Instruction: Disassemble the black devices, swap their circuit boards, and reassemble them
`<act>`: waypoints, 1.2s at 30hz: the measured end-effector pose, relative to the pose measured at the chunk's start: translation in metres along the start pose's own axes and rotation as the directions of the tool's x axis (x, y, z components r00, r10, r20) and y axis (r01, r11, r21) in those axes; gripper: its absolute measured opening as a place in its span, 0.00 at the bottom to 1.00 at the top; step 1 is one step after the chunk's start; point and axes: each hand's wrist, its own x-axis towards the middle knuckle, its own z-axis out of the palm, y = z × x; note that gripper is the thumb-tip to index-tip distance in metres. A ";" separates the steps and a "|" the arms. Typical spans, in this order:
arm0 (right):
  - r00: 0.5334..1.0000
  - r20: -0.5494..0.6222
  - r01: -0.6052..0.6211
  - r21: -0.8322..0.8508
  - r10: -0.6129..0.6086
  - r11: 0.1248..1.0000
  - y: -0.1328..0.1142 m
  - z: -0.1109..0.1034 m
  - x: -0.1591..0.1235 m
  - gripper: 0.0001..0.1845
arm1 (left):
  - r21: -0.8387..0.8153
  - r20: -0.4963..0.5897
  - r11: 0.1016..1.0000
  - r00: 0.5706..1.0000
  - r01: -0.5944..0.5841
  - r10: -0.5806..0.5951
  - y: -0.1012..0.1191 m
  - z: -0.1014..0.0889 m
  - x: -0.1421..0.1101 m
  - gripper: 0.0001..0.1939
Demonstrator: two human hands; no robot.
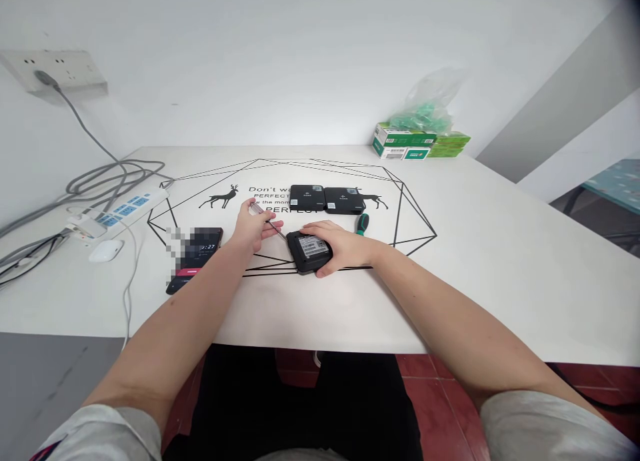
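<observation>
A small black box-shaped device with a white label lies on the white table, label side up. My right hand is wrapped around its right side, fingers over the far edge and thumb at the near edge. In my left hand is a thin screwdriver with a clear handle, pinched between thumb and fingers. Its tip reaches the far left corner of the device; whether it touches a screw is too small to tell. Just behind are two flat black boxes side by side. A green-and-black screwdriver handle rests beyond my right hand.
A phone lies left of my left forearm. Farther left are a power strip, coiled grey cables and a white earbud case. Green-and-white boxes under a plastic bag stand at the back right by the wall.
</observation>
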 end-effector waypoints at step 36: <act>0.996 -0.025 0.090 0.011 -0.089 0.996 0.004 0.001 0.000 0.60 | 0.204 0.159 0.973 0.984 -0.112 0.079 0.005 0.001 -0.019 0.30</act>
